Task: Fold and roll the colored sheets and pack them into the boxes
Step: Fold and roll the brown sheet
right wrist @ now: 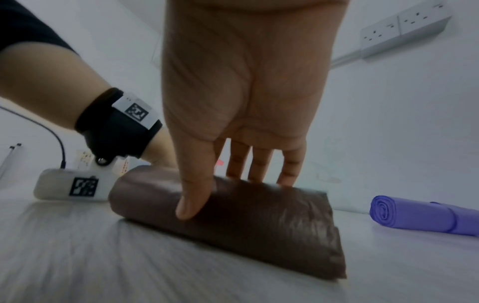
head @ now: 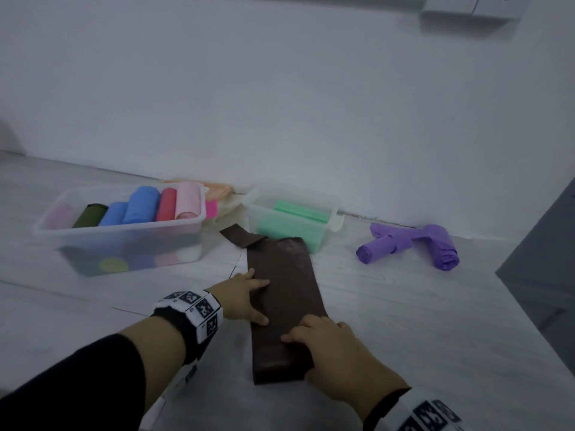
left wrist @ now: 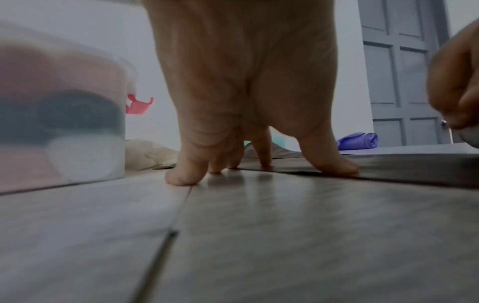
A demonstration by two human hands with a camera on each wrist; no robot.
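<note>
Pressing brown sheet [head: 284, 293] flat on floor [head: 93, 293]: L hand [head: 245, 298] fingers straight; R hand [head: 334, 353] curled round rolled near end.

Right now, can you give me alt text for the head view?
Two hands work a brown sheet on the floor: right hand rolls its near end, left hand presses its edge. Behind stand two clear boxes.

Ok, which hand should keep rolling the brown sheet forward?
Right, probably. The right hand already sits over the rolled near end of the brown sheet, thumb in front, fingers behind. The left hand only presses the flat left edge.
</note>
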